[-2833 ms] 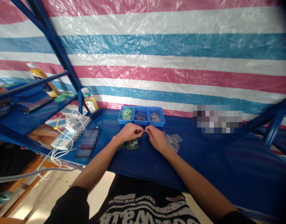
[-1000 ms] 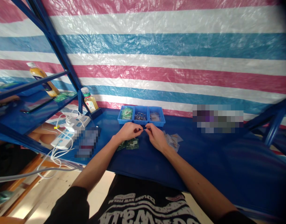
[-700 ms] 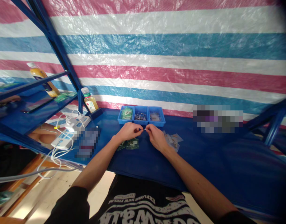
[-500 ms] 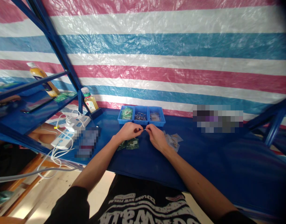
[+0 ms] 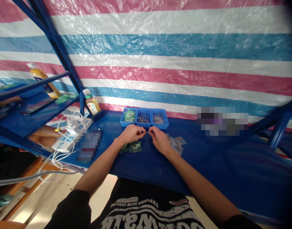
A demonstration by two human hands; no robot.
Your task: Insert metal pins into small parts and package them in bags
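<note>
My left hand [image 5: 131, 133] and right hand [image 5: 160, 142] are close together, both pinching a thin metal pin [image 5: 147, 132]; its long axis runs left to right between my fingertips, showing more towards my right hand, just near of the middle blue parts bin [image 5: 144, 126].

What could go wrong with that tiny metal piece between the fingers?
The small metal pin held between the left hand and right hand is very thin, so it might slip and be hard to spot on the dark blue table cover. It could also fall among the green packets just below the left hand, where it might get mixed in or lost.
</note>
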